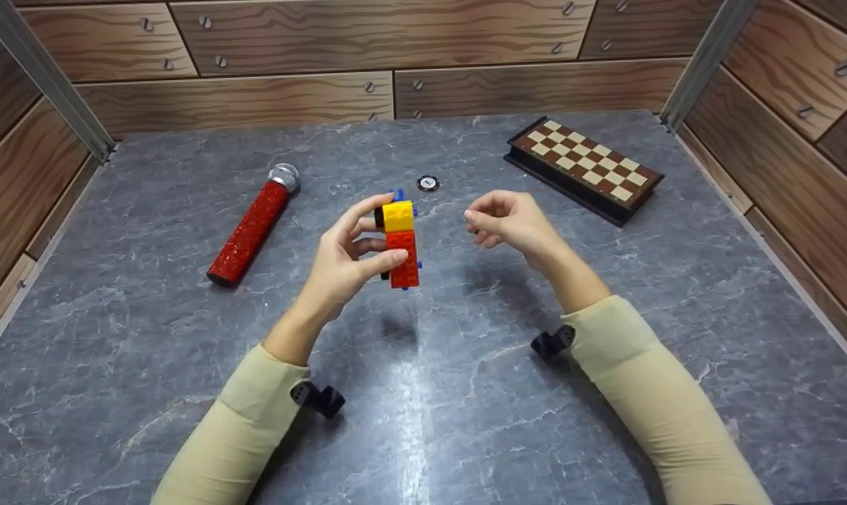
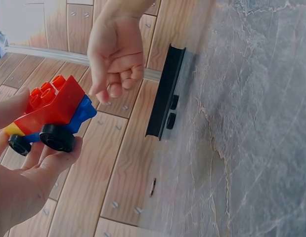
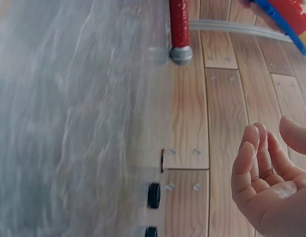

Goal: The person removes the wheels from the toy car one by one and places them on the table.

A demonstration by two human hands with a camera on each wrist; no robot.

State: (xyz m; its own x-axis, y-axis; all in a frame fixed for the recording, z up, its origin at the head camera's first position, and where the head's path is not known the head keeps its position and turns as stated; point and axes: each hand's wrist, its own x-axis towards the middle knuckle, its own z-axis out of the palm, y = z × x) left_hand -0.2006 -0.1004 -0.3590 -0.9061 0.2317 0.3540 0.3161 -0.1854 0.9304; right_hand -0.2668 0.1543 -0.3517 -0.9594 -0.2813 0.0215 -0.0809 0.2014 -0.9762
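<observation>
In the head view, my left hand (image 1: 335, 263) grips a toy car made of building bricks, held up over the table. The car has a red brick (image 1: 405, 275) and a yellow brick (image 1: 398, 217). Its blue base (image 2: 83, 114) and black wheels (image 2: 58, 138) show in the left wrist view, thumb on the red brick's side and fingers along the wheel side. To the right of the car, my right hand (image 1: 521, 221) hovers with loosely curled fingers and holds nothing; the right wrist view also shows its palm (image 3: 281, 197) bare.
A red glittery microphone (image 1: 251, 231) with a silver head lies at the left. Behind the hands is a small poker chip (image 1: 428, 183). A folded chessboard (image 1: 584, 165) sits at the back right. Wood-patterned walls (image 1: 290, 105) border the grey marbled table (image 1: 465, 435).
</observation>
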